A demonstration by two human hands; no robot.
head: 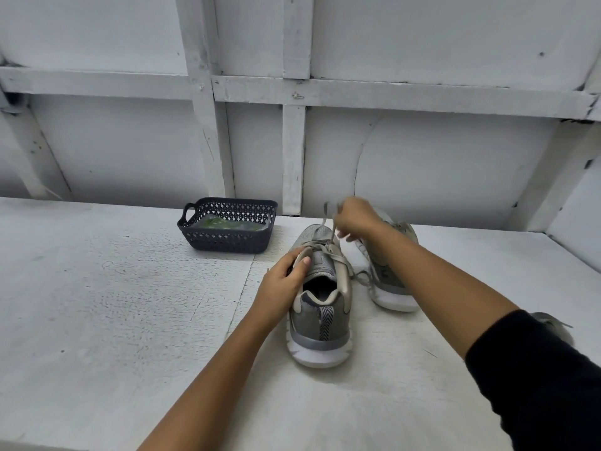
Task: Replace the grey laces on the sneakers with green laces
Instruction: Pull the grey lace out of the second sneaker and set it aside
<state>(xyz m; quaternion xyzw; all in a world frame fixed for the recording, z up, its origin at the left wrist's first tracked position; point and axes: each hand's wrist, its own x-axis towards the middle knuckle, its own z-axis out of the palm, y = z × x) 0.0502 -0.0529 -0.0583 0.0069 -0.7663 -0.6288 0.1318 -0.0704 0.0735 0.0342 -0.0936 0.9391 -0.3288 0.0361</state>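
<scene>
Left hand gripping side of near sneaker, right hand pinching grey lace

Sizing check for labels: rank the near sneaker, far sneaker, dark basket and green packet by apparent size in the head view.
1. near sneaker, though it is nearest the camera.
2-3. dark basket and far sneaker: unsure, the sneaker is partly hidden.
4. green packet, smallest.

no legible text or numbers anywhere, tongue patch of the near sneaker too small to read, green packet in the basket blurred
</scene>
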